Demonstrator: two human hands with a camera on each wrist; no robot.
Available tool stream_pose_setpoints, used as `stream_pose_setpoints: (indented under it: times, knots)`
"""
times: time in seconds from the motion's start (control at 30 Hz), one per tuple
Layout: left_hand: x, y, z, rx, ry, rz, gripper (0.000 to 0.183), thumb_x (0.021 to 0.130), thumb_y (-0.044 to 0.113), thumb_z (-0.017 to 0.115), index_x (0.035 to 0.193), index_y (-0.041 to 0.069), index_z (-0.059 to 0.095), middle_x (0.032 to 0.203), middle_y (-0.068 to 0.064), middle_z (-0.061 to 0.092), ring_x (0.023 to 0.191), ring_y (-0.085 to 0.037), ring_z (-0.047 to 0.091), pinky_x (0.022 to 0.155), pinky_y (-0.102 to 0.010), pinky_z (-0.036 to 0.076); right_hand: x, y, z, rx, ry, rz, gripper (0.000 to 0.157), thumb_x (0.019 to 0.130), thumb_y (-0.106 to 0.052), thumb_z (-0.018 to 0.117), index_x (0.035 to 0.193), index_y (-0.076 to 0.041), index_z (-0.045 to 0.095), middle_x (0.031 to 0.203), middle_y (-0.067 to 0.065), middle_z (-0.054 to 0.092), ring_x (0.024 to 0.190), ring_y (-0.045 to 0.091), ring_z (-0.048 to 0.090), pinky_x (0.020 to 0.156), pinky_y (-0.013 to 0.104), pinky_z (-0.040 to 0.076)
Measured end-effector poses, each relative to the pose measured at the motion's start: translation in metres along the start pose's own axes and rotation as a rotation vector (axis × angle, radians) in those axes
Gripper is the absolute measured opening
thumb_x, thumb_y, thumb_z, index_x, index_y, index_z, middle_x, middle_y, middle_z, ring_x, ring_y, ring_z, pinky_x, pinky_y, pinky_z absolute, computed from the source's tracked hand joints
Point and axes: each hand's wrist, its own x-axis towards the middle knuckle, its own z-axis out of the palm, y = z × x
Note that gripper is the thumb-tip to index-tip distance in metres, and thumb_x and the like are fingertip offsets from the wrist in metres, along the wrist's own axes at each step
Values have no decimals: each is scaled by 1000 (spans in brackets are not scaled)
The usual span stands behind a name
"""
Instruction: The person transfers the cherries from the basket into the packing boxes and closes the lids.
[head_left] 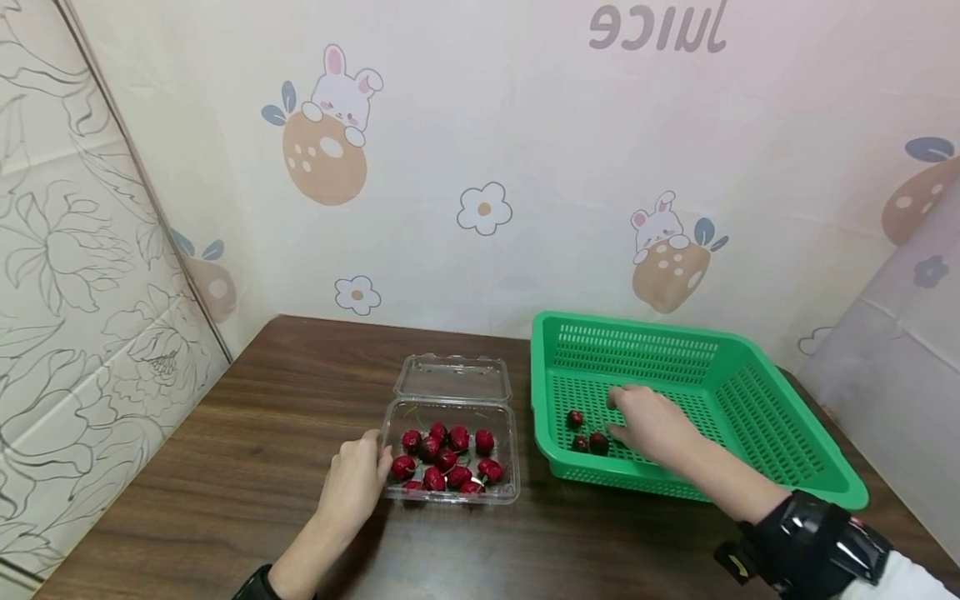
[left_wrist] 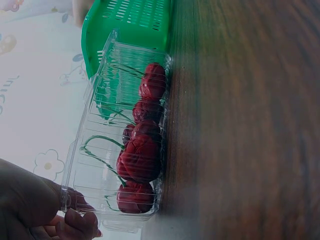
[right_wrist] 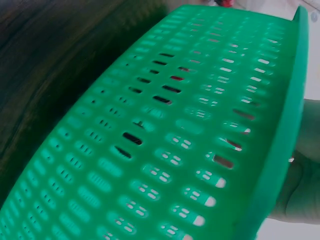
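A clear plastic clamshell box (head_left: 512, 467), its lid folded back, stands on the table with several dark red cherries (head_left: 446, 460) in it. At the box's left side, my left hand (head_left: 352, 477) grips the rim; in the left wrist view its fingers (left_wrist: 75, 225) are curled at the box's edge. My right hand (head_left: 652, 423) is inside the green basket (head_left: 765, 375), with its thumb and forefinger apart. Three cherries (head_left: 598, 442) lie on the basket floor just left of that hand. The basket wall (right_wrist: 165, 145) covers most of the right wrist view and hides the fingertips.
The brown wooden table (head_left: 247, 450) carries both containers, the basket to the right of the box. Behind the table hangs a patterned wall covering (head_left: 487, 125). The basket's raised wall stands between the box and the right hand.
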Motion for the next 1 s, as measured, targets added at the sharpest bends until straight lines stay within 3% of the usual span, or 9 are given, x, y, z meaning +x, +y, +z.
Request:
stream_pose_setpoints:
  times: [0.3, 0.67, 1.0]
  knots:
    - [0, 0, 0, 0, 0, 2, 11, 81, 2, 57, 86, -7, 57, 55, -2, 49, 43, -11, 40, 35, -23, 30, 2, 15, 12, 10, -79, 45, 22, 70, -6, 72, 85, 1, 58, 77, 11, 56, 60, 18, 53, 50, 29, 43]
    - [0, -1, 1, 2, 2, 6, 13, 82, 2, 57, 89, -9, 57, 55, -3, 50, 43, -10, 40, 34, -22, 30, 1, 28, 24, 11, -114, 51, 19, 72, -6, 70, 81, 0, 54, 71, 7, 52, 55, 15, 47, 47, 28, 39]
    - [0, -1, 0, 2, 3, 16, 14, 81, 1, 57, 90, -10, 57, 55, -3, 50, 43, -10, 40, 34, -23, 30, 5, 40, 35, 90, -174, 86, 28, 73, -8, 70, 93, 5, 56, 82, 15, 57, 65, 22, 54, 54, 32, 45]
